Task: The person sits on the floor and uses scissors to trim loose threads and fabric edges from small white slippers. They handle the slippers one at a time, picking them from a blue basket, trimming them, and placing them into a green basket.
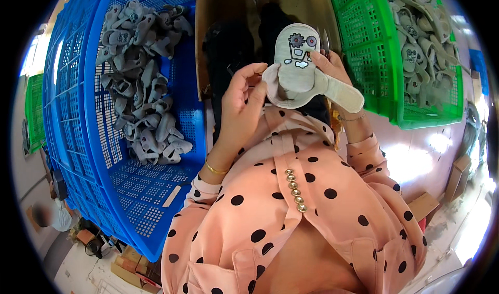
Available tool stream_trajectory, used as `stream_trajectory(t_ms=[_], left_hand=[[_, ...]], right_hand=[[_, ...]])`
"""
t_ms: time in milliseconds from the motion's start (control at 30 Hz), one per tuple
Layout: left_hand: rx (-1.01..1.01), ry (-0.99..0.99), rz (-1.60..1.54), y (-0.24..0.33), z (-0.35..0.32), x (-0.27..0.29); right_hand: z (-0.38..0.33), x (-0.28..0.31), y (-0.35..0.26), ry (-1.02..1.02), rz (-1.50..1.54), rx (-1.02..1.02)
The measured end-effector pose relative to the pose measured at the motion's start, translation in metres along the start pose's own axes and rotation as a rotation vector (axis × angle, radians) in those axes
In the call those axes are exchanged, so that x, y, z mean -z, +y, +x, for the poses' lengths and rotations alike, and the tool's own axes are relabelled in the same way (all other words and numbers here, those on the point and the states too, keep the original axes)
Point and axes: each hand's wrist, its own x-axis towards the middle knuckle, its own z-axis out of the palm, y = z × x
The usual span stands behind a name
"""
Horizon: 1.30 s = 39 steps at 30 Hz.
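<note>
From our left, at ten o'clock, a blue crate [150, 190] holds a heap of grey cloth pieces [140, 96]. Near twelve o'clock our left hand [243, 99] has its grip pinching the curved left side of the shoe piece [296, 81], which is held up at one o'clock with its printed face toward us. We judge it light and soft, its matte cloth hardly slippery and unlikely to break. The rounded pad looks firmest, so its edges should give the surest hold; the strap [340, 91] at the piece's four o'clock probably flops if lifted alone. Our right hand [332, 68] has its grip closed on the pad's right edge. At two o'clock, a green crate [369, 49] holds similar pieces [416, 34]
</note>
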Motion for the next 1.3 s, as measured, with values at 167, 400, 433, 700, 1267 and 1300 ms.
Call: stream_trajectory(t_ms=[167, 400, 433, 700, 1267, 1300], left_hand=[[-0.054, 0.038, 0.544, -0.016, -0.009, -0.014], [0.02, 0.05, 0.366, -0.05, 0.009, 0.002], [0.059, 0.029, 0.243, -0.051, 0.012, 0.001], [0.156, 0.0, -0.002, -0.055, 0.017, -0.016], [0.47, 0.243, -0.811, -0.056, 0.03, 0.03], [0.468, 0.23, -0.815, -0.056, 0.029, 0.029]], right_hand=[[0.01, -0.001, 0.012, 0.013, 0.19, 0.025], [0.025, 0.003, 0.03, 0.001, 0.186, 0.014], [0.026, 0.0, 0.028, 0.029, 0.184, 0.016], [0.035, -0.012, 0.03, 0.222, 0.222, 0.008], [0.031, -0.038, 0.025, 0.003, -0.232, 0.137], [0.031, -0.038, 0.027, 0.01, -0.226, 0.128]])
